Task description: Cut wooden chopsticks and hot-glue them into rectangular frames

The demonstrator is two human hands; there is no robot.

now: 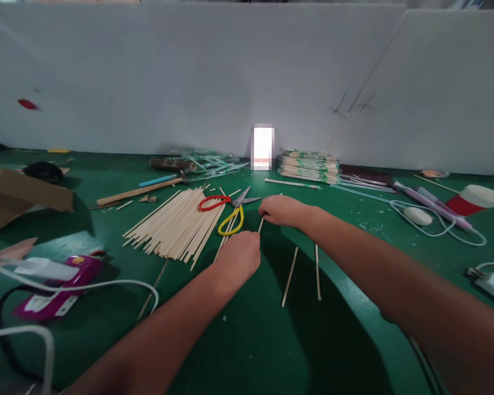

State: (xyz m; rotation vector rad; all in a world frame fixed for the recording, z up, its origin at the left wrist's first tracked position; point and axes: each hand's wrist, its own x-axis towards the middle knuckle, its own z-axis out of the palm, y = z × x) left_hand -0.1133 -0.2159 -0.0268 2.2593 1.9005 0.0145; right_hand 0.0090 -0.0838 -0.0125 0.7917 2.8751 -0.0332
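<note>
My left hand (239, 253) and my right hand (283, 209) are both closed around one thin wooden chopstick (260, 224). A short length of it shows between them, slanting up and away. Beyond my left hand lie scissors (238, 202) with one red and one yellow handle, blades parted. They rest partly over a broad fan of loose chopsticks (177, 225) on the green tabletop (230, 351). Closer to me, on the right, two separate sticks (290, 277) lie apart under my right forearm. My fingertips are mostly hidden.
Wrapped chopsticks (309, 166) are stacked by the white back panel (189, 77), beside a bright blurred rectangle (262, 147). Empty-looking wrappers (214, 161) and a wooden-handled hammer (140, 191) lie left of it. A magenta packet (61, 288), white cables, cardboard (33, 192) and a red-white cup (477, 200) flank the area.
</note>
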